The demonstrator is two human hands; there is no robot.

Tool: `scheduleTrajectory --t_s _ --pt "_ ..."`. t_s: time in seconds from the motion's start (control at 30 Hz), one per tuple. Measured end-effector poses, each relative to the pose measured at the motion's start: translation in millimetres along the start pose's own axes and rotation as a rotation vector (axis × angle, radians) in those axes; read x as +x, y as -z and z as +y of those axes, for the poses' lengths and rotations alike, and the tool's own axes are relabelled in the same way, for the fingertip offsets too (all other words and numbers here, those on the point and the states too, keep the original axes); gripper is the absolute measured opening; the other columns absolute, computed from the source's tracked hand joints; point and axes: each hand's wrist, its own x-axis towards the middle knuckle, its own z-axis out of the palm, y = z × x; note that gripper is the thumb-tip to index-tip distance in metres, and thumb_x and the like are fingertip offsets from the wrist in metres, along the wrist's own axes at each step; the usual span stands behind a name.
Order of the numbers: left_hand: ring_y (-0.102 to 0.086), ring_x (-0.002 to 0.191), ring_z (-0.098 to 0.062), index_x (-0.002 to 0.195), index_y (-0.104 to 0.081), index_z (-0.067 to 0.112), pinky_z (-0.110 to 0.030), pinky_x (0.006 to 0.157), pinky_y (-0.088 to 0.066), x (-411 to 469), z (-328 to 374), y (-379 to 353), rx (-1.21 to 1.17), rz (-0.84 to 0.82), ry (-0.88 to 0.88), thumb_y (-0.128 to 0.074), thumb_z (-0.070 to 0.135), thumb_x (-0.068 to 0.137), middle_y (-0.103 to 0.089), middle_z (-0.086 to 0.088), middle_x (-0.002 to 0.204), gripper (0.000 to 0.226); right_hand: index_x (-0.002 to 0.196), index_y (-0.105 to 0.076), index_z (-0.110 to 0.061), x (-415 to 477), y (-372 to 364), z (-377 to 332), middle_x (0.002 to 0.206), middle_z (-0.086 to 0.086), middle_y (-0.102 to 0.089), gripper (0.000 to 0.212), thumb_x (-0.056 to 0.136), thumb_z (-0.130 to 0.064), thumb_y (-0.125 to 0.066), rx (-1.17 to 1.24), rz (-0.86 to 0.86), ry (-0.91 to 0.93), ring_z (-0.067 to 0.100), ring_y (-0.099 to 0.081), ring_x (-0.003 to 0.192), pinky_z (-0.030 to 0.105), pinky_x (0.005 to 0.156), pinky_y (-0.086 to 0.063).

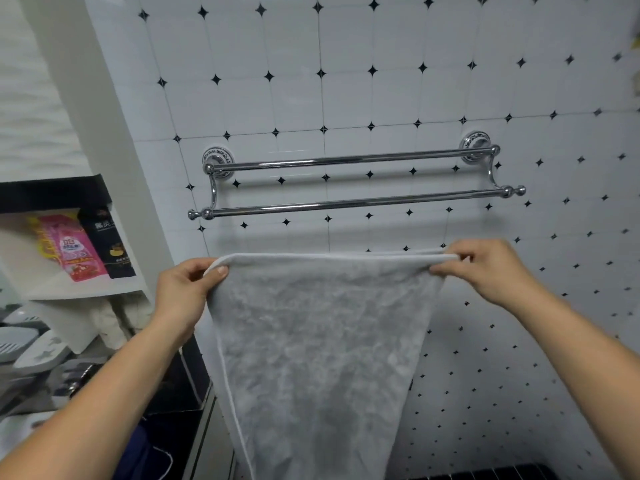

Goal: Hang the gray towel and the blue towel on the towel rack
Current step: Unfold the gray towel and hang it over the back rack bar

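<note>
**Gray towel held up below the bare rack**

We hold the gray towel (318,348) stretched by its top edge, just below the towel rack (353,181) and apart from it. Our left hand (183,292) pinches the towel's upper left corner, thumb in front and fingers curled behind. Our right hand (485,268) pinches the upper right corner the same way. The cloth hangs straight down from that edge and narrows toward the bottom of the view.

On the shelf (86,292) at the left stand a pink pouch (74,249) and a black pouch (110,244). Both carry printed writing, but it is too blurred for us to read.

The rack is a chrome double bar fixed to the white tiled wall (381,81), which is dotted with small black diamonds. Neither bar carries anything. Nothing lies between the towel's top edge and the lower bar, only bare tile.

At the lower left, beside a dark counter edge (194,372), a dark blue cloth (145,452) shows; we take it to be the blue towel, though little of it is visible. To the right of the towel the wall is open.
</note>
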Motion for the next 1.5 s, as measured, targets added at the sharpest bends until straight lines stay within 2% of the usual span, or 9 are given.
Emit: scheduleTrajectory --t_s 0.27,0.47,0.63,0.8,0.97,1.13,1.23,1.33,1.5 --pt "-0.052 0.049 -0.017 0.082 -0.07 0.004 -0.022 0.05 -0.04 7.6 2.2 3.4 0.286 -0.078 0.065 -0.071 0.007 0.084 -0.063 -0.012 0.07 0.004 0.089 -0.066 -0.017 14.3 -6.2 -17.0 0.071 0.002 -0.056 0.027 0.07 -0.016 -0.085 -0.015 -0.085 -0.244 0.02 -0.051 0.064 0.029 0.062 -0.04" --pt "-0.056 0.036 -0.014 0.085 -0.06 0.002 -0.015 0.03 -0.033 3.5 22.6 15.7 -0.17 -0.435 0.291 -0.064 0.006 0.08 -0.06 -0.003 0.053 0.007 0.076 -0.072 -0.01 10.6 13.9 4.1 0.054 0.003 -0.052 0.015 0.062 -0.005 -0.077 0.713 -0.497 -0.336 0.008 -0.041 0.038 0.018 0.037 -0.032" --pt "-0.072 0.058 -0.021 0.083 -0.06 0.002 -0.02 0.051 -0.057 9.2 20.4 -8.6 -0.044 -0.342 0.292 -0.064 -0.002 0.087 -0.068 -0.012 0.061 0.007 0.109 -0.056 0.001 32.5 -9.5 7.4 0.088 0.011 -0.063 0.026 0.087 -0.006 -0.067 0.444 -0.14 -0.478 0.019 -0.069 0.048 0.02 0.035 -0.048" --pt "-0.072 0.055 -0.02 0.084 -0.06 -0.003 -0.02 0.052 -0.057 22.3 10.2 -20.7 -0.12 -0.155 0.295 -0.061 -0.004 0.089 -0.068 -0.013 0.062 0.005 0.088 -0.067 -0.004 22.2 -5.0 -0.4 0.071 0.016 -0.069 0.02 0.073 -0.007 -0.08 0.623 -0.932 -0.317 0.028 -0.073 0.061 0.028 0.053 -0.059" --pt "-0.071 0.054 -0.02 0.087 -0.058 -0.004 -0.021 0.053 -0.058 24.2 5.2 -23.7 -0.106 -0.152 0.306 -0.06 -0.007 0.088 -0.063 -0.018 0.073 0.003 0.105 -0.057 0.008 47.6 -23.6 18.8 0.081 0.026 -0.062 0.025 0.084 0.001 -0.068 0.51 -0.086 -0.457 0.019 -0.069 0.048 0.028 0.05 -0.058" --pt "-0.069 0.05 -0.018 0.082 -0.058 -0.003 -0.02 0.051 -0.057 21.5 4.3 -31.7 -0.078 -0.106 0.301 -0.06 -0.005 0.089 -0.063 -0.015 0.068 0.008 0.084 -0.068 -0.001 30.2 -32.9 9.8 0.069 0.02 -0.069 0.01 0.078 -0.001 -0.076 0.546 -0.869 -0.33 0.026 -0.073 0.062 0.026 0.052 -0.058" --pt "-0.068 0.048 -0.017 0.078 -0.056 -0.001 -0.023 0.054 -0.059 19.4 -1.9 -20.6 -0.065 -0.068 0.318 -0.059 -0.005 0.089 -0.062 -0.015 0.063 0.013 0.086 -0.063 0.002 39.3 -33.7 22.6 0.061 0.018 -0.068 0.019 0.075 -0.004 -0.077 0.641 -0.464 -0.368 0.021 -0.072 0.057 0.023 0.05 -0.057" --pt "-0.072 0.059 -0.025 0.084 -0.059 -0.002 -0.027 0.06 -0.061 -1.9 -7.4 -19.4 0.085 -0.504 0.419 -0.063 -0.006 0.085 -0.065 -0.022 0.07 0.006 0.078 -0.054 -0.002 44.5 -40.3 40.0 0.053 0.014 -0.065 0.016 0.085 0.003 -0.068 0.463 -0.09 -0.425 0.019 -0.07 0.049 0.024 0.049 -0.058" --pt "-0.074 0.066 -0.025 0.085 -0.069 0.004 -0.028 0.061 -0.06 -25.7 -11.5 -5.1 0.336 -1.341 0.685 -0.069 -0.005 0.08 -0.073 -0.017 0.076 0.01 0.088 -0.066 0.003 18.8 -44.2 43.5 0.068 0.019 -0.07 0.015 0.078 -0.003 -0.075 0.332 -0.83 -0.427 0.029 -0.074 0.068 0.028 0.057 -0.06"
